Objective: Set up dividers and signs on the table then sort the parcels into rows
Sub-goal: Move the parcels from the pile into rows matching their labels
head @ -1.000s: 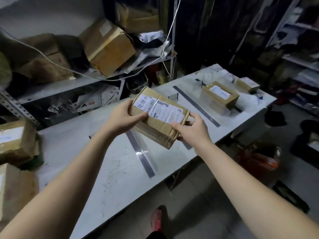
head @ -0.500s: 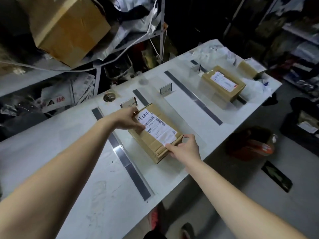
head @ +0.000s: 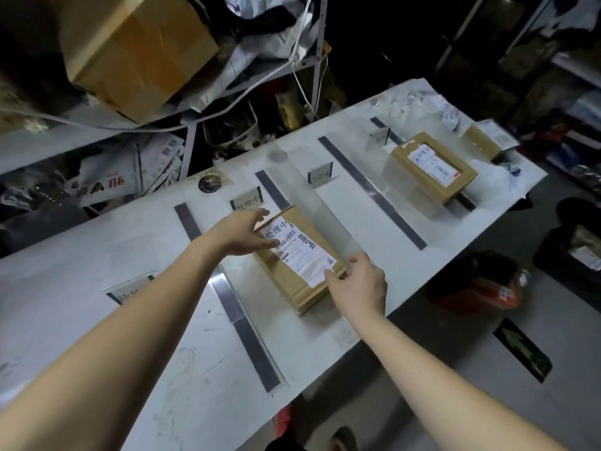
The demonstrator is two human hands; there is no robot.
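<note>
The left hand (head: 242, 234) hangs spread and loose over the far-left corner of the labelled cardboard parcel (head: 300, 255), gripping nothing; the parcel lies flat on the white table (head: 81, 249) in the row headed by the 处理中 sign (head: 247, 199), which matches its label; the right hand (head: 361, 283) is open too, fingertips at the near-right corner. Placing this parcel looks done; the next move calls for fetching another and reading its label against the signs.
</note>
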